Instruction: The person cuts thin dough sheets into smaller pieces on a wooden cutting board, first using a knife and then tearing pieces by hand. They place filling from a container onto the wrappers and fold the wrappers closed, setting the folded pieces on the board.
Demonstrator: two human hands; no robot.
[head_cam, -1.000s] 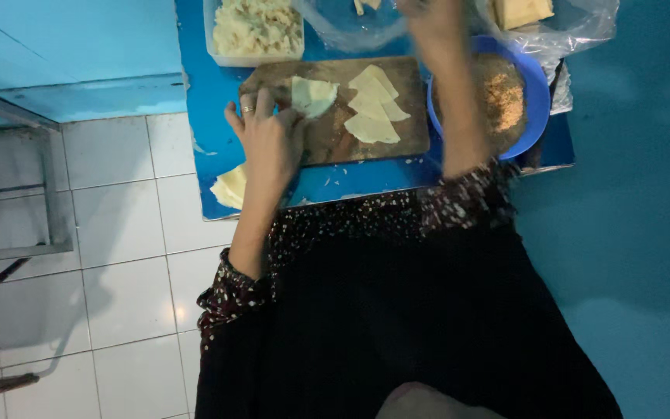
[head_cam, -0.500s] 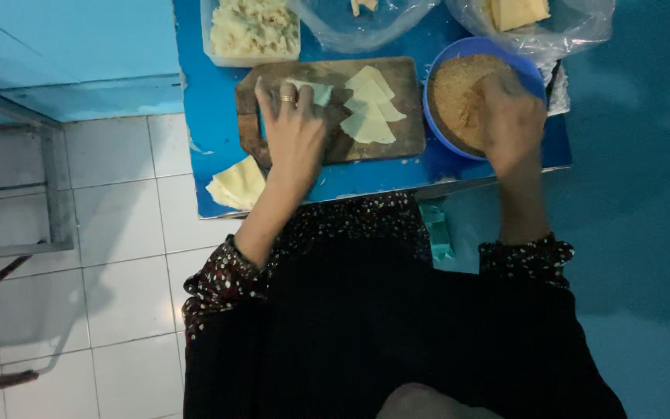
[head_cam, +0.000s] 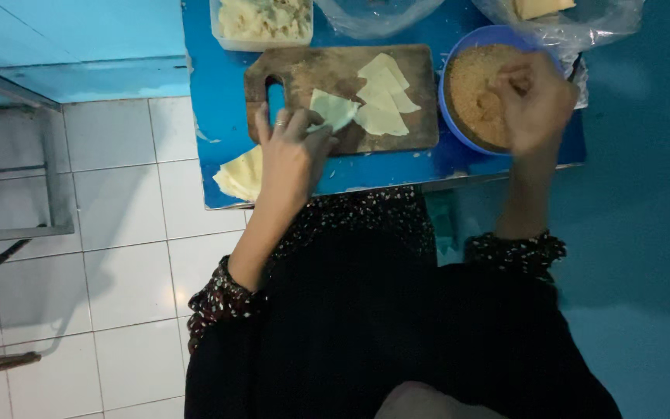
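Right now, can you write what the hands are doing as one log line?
left hand: holds folded wrapper on wooden board | right hand: in blue bowl of brown crumbs | wrapper triangles: on board

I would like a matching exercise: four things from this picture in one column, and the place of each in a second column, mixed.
1. left hand
2. right hand
3. pale triangular sheets
4. stack of sheets

a. at the blue table's near left edge
b. over the crumbs in the blue bowl
c. on a folded sheet
d. on the wooden board

Pairs: 1-c, 2-b, 3-d, 4-a
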